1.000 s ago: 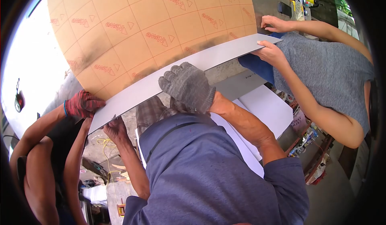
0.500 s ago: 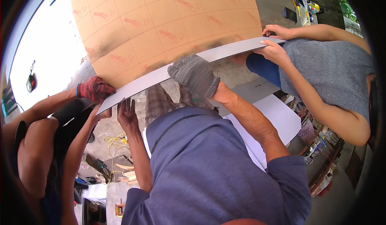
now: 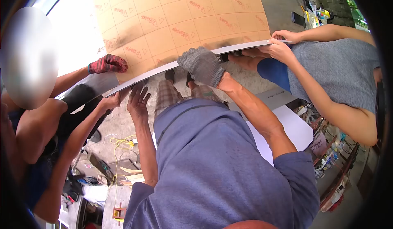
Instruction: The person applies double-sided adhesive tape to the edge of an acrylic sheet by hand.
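Note:
A long pale grey strip (image 3: 163, 70) runs along the near edge of a large sheet faced with brown printed paper (image 3: 180, 20). My right hand (image 3: 201, 67), in a grey knit glove, has its fingers curled over the middle of the strip. Bare, with fingers spread upward, my left hand (image 3: 138, 103) is just below the strip's left part, fingertips close to its lower edge. At the left end, another person's bare hand (image 3: 112, 101) grips the strip, and their red gloved hand (image 3: 108, 64) is over the sheet's corner. A second person's hands (image 3: 282, 47) hold the right end.
A phone (image 3: 298, 19) and several tools lie on a surface at the far right. White sheets (image 3: 284, 133) lie behind my right arm, near a cluttered shelf (image 3: 327, 159). A yellow cord (image 3: 118, 147) and wood scraps (image 3: 133, 176) are on the floor at left.
The strip has tilted, so its pale face looks much narrower. The red gloved hand has come off the strip's end onto the sheet's corner. My left hand's fingers have spread apart.

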The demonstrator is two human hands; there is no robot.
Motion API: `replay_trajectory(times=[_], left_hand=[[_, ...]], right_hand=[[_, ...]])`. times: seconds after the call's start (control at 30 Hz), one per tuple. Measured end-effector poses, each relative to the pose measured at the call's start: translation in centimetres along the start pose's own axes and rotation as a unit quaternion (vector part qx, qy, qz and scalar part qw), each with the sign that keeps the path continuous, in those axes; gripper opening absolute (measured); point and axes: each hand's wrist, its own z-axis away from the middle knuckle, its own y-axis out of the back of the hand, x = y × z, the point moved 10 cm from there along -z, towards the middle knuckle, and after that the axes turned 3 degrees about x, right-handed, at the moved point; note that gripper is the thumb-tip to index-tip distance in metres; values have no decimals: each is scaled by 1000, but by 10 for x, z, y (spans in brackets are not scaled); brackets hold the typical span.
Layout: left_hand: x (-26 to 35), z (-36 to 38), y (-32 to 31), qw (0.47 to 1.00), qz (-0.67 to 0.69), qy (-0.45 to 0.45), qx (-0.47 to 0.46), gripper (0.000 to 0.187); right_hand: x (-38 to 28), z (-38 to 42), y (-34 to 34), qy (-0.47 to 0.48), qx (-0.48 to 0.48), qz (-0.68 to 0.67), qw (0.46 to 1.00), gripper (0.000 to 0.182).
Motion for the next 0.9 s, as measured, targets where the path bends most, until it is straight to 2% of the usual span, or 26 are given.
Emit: replay_trajectory(times=[0.23,0.33,0.43,0.67,0.7,0.8,0.83,0.9], left_hand=[[1,6,12,999,24,-25,19,43],[13,12,12,998,28,-48,36,39],[26,13,27,990,-28,-102,89,33],[72,24,53,951,-35,-234,198,17],[81,26,45,945,-73,-254,194,19],[72,10,42,959,-164,-186,137,27],[71,8,40,951,-205,-189,134,34],[64,0,41,945,-227,-202,124,32]], right_hand=[[-3,0,-11,4,-23,1,1000,16],[-3,2,-12,14,9,23,1000,16],[-2,3,-12,8,13,8,1000,17],[-5,7,-5,12,41,-2,999,22],[-4,7,-7,9,36,-2,999,23],[-3,6,-7,10,43,-20,999,26],[-4,7,-6,13,48,-29,998,28],[-3,7,-6,11,53,-33,998,29]])
